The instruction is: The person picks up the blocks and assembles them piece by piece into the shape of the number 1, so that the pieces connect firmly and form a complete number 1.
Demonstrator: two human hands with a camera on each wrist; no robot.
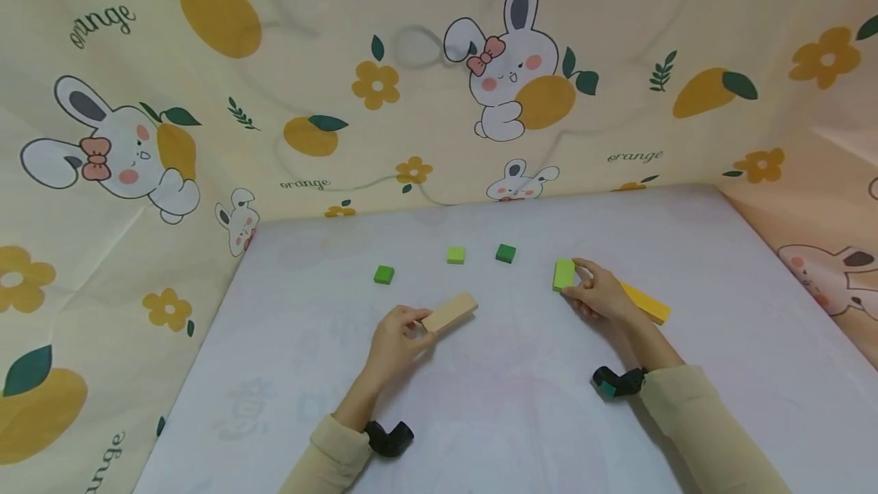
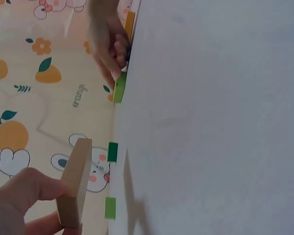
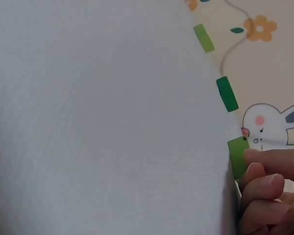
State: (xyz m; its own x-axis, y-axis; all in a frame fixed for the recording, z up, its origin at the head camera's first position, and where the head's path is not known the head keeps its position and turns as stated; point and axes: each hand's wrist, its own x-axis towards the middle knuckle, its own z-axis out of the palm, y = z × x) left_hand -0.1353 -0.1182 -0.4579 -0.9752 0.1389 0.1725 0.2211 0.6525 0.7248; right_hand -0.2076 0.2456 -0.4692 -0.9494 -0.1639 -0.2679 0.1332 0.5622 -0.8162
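Observation:
My left hand (image 1: 398, 341) pinches one end of a plain wooden block (image 1: 450, 312), and the left wrist view shows that block (image 2: 75, 183) tilted above the table, its shadow apart from it. My right hand (image 1: 600, 294) pinches a light green block (image 1: 564, 274) between thumb and fingers at the right of the table. In the right wrist view this green block (image 3: 239, 156) is partly covered by the fingertips. Behind the right hand lies a long yellow block (image 1: 645, 303), partly hidden by the wrist.
Toward the back of the white table (image 1: 480, 418) lie a green block (image 1: 384, 274), a lime block (image 1: 456, 255) and a dark green block (image 1: 505, 253). A printed cloth (image 1: 425, 113) with rabbits and oranges hangs around the table's back and sides.

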